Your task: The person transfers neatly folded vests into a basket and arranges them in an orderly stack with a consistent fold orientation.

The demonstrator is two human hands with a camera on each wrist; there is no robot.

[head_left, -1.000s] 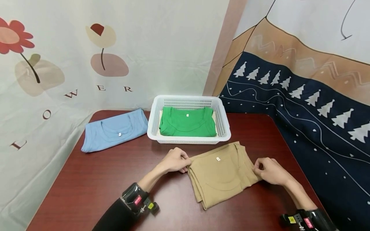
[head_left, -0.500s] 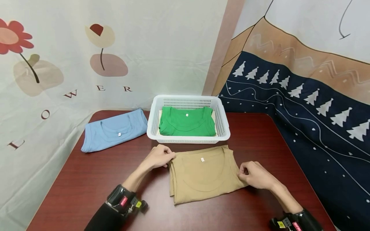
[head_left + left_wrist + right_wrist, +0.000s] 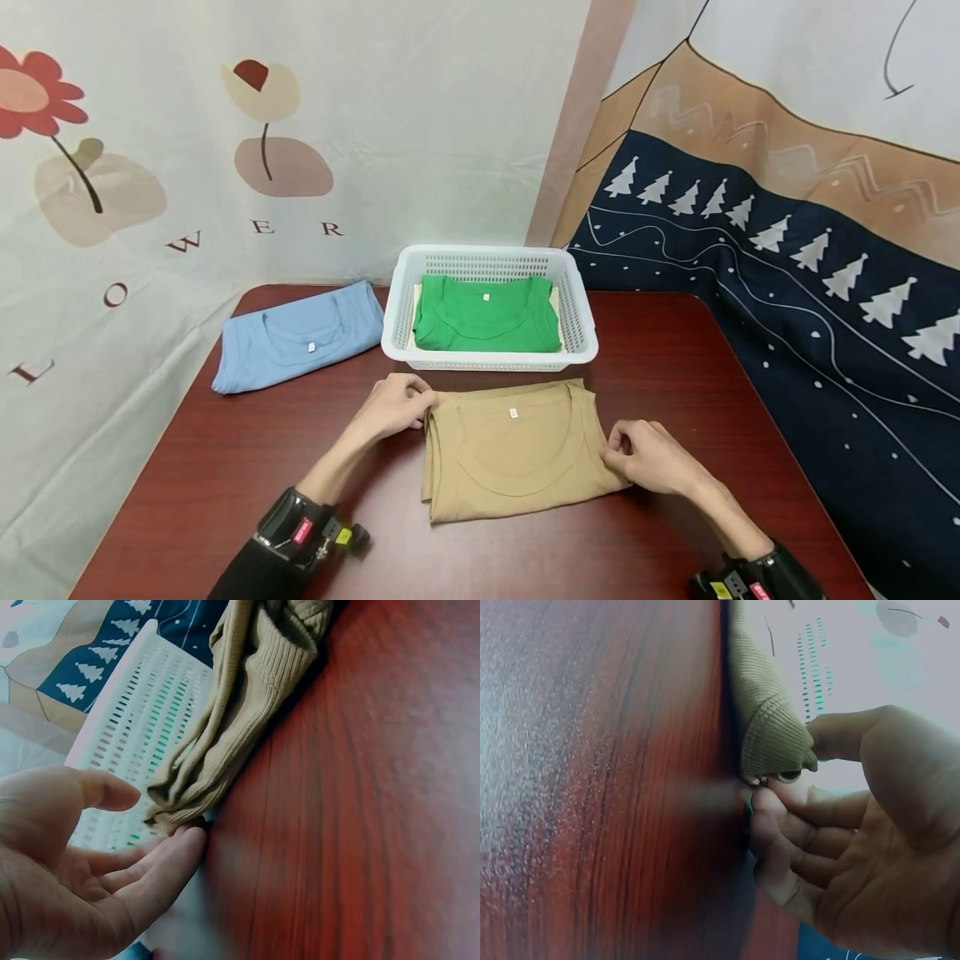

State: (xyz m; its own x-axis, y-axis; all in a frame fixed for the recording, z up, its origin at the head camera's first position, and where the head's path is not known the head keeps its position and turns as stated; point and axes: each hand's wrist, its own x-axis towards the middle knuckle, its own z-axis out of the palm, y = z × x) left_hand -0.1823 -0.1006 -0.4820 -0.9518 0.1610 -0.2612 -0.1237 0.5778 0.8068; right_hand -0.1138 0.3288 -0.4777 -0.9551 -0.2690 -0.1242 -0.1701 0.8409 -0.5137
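Note:
A tan folded shirt [image 3: 517, 454] with a round neckline and a small white label lies on the dark red table. My left hand [image 3: 396, 404] holds its upper left corner between thumb and fingers. In the left wrist view that hand's fingers lie under the ribbed cloth edge [image 3: 217, 757], the thumb close beside it. At the shirt's right side my right hand [image 3: 652, 457] pinches the edge. The right wrist view has the thumb behind the cloth fold [image 3: 772, 735] and fingertips at its lower end.
Behind the tan shirt stands a white perforated basket [image 3: 491, 360] with a folded green shirt [image 3: 487, 321] on top of pale cloth. A folded light blue shirt [image 3: 300, 337] lies left of the basket on the table [image 3: 262, 467]. Printed curtains [image 3: 450, 125] hang behind.
Both hands have moved left with the tan shirt, which has turned from a slant to lie nearly square in front of the basket. The basket and blue shirt have stayed put.

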